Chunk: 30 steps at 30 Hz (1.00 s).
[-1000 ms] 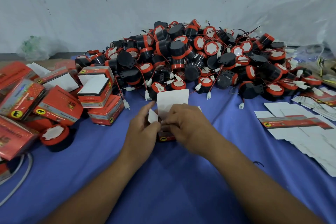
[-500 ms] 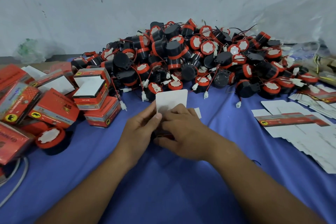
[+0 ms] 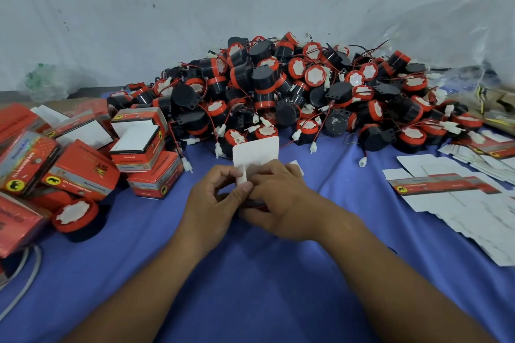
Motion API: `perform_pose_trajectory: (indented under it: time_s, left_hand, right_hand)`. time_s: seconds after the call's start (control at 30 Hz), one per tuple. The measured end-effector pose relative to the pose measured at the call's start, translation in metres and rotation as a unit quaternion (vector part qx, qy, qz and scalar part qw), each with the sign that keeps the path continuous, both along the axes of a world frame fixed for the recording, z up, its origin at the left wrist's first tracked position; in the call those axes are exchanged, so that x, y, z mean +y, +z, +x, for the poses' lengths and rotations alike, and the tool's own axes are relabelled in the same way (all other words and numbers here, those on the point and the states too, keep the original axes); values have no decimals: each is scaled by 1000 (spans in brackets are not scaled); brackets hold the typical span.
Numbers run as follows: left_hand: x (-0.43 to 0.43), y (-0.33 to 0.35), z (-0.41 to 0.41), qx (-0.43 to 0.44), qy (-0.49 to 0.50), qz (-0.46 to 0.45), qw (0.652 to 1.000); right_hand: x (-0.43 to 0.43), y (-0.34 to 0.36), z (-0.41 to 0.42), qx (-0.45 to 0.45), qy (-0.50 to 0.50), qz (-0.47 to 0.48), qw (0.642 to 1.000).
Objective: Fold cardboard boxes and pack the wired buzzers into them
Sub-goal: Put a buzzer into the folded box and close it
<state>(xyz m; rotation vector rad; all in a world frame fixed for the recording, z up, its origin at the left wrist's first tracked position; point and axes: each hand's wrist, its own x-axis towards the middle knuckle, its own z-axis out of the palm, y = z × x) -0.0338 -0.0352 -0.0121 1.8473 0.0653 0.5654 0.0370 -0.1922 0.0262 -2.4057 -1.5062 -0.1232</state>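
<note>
Evidently the fold had moved on a stage: a second earlier the left hand (image 3: 214, 203) was drawing the small side flap (image 3: 242, 178) outward, then its thumb lay flat against the card, and now thumb and forefinger pinched that flap upright. The right hand (image 3: 281, 200) stayed curled over the half-formed box (image 3: 256, 150), gripping it low on the blue cloth (image 3: 250, 273), just in front of the buzzer pile (image 3: 292, 92), with its tall white flap standing free. By my reading one end was being closed, so no buzzer could go in yet.

Counted: one box in hand; at least seven folded red boxes (image 3: 80, 172) at left, with one lone buzzer (image 3: 74, 216) just beside them; dozens of buzzers heaped behind — too many to count; and a fanned spread of flat blanks (image 3: 473, 211) at right — number untellable, two showing print.
</note>
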Motion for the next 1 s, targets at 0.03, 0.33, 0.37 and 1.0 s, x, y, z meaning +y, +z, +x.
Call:
perform_pose_trajectory:
  time_s: [0.03, 0.33, 0.37, 1.0]
  left_hand:
    - [0, 1, 0, 2, -2, 14, 1000]
    - [-1, -2, 3, 44, 6, 45, 998]
    - [-1, -3, 3, 49, 6, 49, 998]
    - [0, 1, 0, 10, -27, 47, 998]
  right_hand:
    - [-2, -1, 1, 19, 7, 1, 1000]
    - [-35, 20, 29, 204, -85, 269, 938]
    - [-39, 19, 35, 181, -135, 308, 924]
    - [-15, -17, 38, 360, -84, 274, 888]
